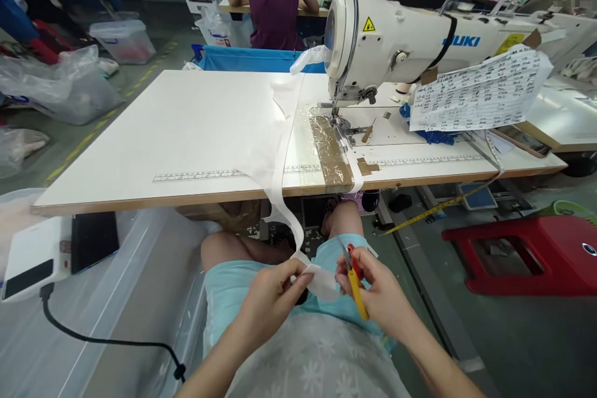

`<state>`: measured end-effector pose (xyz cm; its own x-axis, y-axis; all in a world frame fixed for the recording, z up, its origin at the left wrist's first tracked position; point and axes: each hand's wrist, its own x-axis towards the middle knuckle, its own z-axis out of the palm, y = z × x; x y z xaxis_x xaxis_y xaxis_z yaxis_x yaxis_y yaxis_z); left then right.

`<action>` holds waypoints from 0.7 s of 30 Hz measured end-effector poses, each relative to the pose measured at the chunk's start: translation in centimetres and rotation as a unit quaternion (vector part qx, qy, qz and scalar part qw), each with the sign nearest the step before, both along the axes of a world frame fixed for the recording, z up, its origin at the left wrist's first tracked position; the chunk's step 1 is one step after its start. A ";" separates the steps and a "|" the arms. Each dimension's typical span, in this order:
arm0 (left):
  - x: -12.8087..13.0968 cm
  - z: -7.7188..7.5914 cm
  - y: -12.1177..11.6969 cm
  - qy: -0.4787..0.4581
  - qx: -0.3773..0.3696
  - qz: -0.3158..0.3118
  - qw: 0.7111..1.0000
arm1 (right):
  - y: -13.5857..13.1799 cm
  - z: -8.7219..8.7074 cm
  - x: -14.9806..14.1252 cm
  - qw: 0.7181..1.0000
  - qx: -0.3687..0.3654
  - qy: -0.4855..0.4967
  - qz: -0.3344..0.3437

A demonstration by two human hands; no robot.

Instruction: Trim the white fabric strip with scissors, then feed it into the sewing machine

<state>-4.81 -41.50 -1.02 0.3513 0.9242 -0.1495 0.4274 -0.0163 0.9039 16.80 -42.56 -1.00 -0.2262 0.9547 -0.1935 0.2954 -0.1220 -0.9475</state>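
Above my lap, my left hand [284, 289] pinches a white fabric piece [323, 283] between thumb and fingers. From there a narrow white strip [280, 189] runs up over the table edge onto the sewing table. My right hand [373, 283] is closed around small scissors [355, 286] with yellow and red handles, their blades pointing up and away from me. The fabric's loose end lies close to the right hand; whether those fingers touch it I cannot tell. Beyond, a white sewing machine [396, 43] stands on the table, with another white strip [353, 168] hanging near its needle.
The white sewing table [209, 124] has a ruler strip along its front. A handwritten sheet [480, 90] hangs at the machine, and a yellow tape measure [433, 205] dangles below. A red stool [527, 255] stands right; a power bank [37, 261] lies left. A person [270, 0] sits ahead.
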 end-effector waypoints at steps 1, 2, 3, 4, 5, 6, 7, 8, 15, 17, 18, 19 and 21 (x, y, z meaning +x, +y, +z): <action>-0.1 0.0 0.2 -0.030 -0.045 0.006 0.999 | 0.0 -0.4 0.3 1.000 -0.020 0.007 0.004; -0.3 -0.1 0.5 -0.063 -0.089 0.008 0.994 | 0.1 -0.7 0.7 0.999 -0.036 0.009 0.016; -0.3 -0.1 0.6 -0.097 -0.132 0.008 0.987 | 0.1 -0.9 1.0 0.998 -0.049 0.003 0.036; -0.4 -0.2 0.8 -0.127 -0.170 0.006 0.977 | 0.2 -1.0 1.3 0.996 -0.059 -0.008 0.062; -0.4 -0.3 1.0 -0.153 -0.203 0.004 0.967 | 0.4 -1.0 1.6 0.994 -0.066 -0.022 0.089; -0.3 -0.4 1.2 -0.175 -0.226 0.004 0.958 | 0.6 -0.8 1.8 0.990 -0.072 -0.035 0.116; -0.2 -0.6 1.3 -0.191 -0.241 0.008 0.952 | 0.8 -0.7 2.0 0.986 -0.075 -0.047 0.141; -0.2 -0.7 1.4 -0.203 -0.250 0.014 0.947 | 1.0 -0.5 2.2 0.982 -0.078 -0.056 0.163; -0.3 -1.6 1.1 -0.253 -0.290 0.041 0.922 | 1.8 -0.3 2.5 0.955 -0.078 -0.115 0.263; -0.5 -1.7 0.7 -0.262 -0.303 0.047 0.915 | 1.6 -0.4 2.5 0.946 -0.076 -0.138 0.284; -0.5 -1.7 0.5 -0.265 -0.306 0.051 0.913 | 1.5 -0.5 2.5 0.943 -0.073 -0.144 0.292; -0.6 -1.7 0.2 -0.267 -0.307 0.054 0.912 | 1.4 -0.4 2.4 0.940 -0.071 -0.150 0.297; -0.6 -1.7 -0.2 -0.273 -0.304 0.062 0.911 | 1.1 -0.2 2.3 0.937 -0.067 -0.163 0.301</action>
<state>-5.45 -41.75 -2.70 0.4247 0.7666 -0.4816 -0.1241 0.5762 0.8078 19.08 -41.44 -1.19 -0.6243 0.6353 -0.4546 0.6195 0.0481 -0.7835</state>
